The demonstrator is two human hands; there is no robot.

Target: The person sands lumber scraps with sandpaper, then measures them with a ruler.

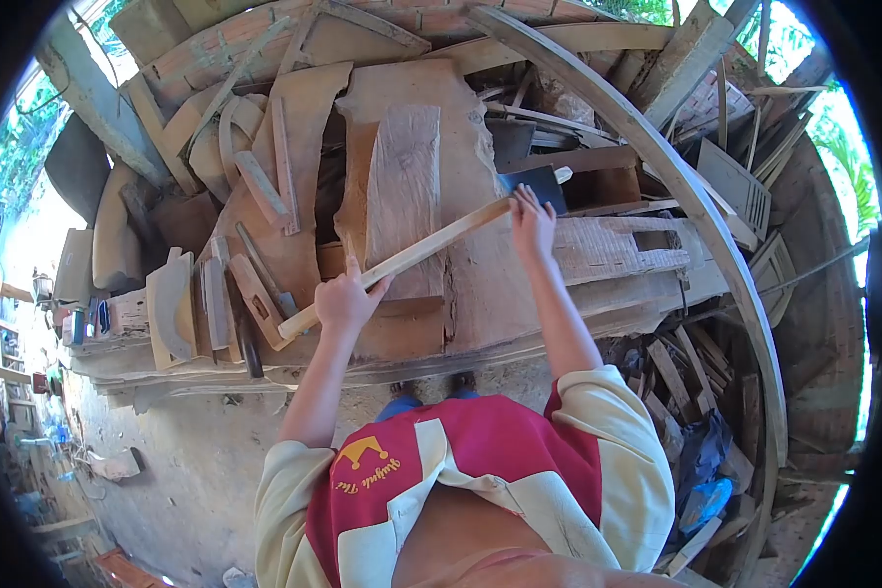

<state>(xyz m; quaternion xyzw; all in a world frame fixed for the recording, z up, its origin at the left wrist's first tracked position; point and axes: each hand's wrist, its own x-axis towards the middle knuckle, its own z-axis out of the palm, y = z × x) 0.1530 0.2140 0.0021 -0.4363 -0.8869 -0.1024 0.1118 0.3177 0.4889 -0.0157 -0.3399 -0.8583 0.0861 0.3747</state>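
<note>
A long pale squared wooden stick (436,245) lies slantwise over the workbench, its lower left end near several small wooden pieces. My left hand (345,302) is closed around it towards that lower end, the thumb along the top. At the upper right, my right hand (532,225) presses its fingers on a dark, flat rectangular sheet (547,186) at the stick's far end; it looks like sandpaper, but I cannot be sure. A short pale tip of wood sticks out past the dark sheet. Beneath the stick lies a broad, rough plank (402,186).
The wooden workbench (500,338) carries boards and offcuts. Curved wooden parts (171,309) stand on its left end, near a dark rod (245,318). A long curved beam (710,196) arches over the right side. Scrap wood (681,377) and a blue plastic bag (706,505) lie below right.
</note>
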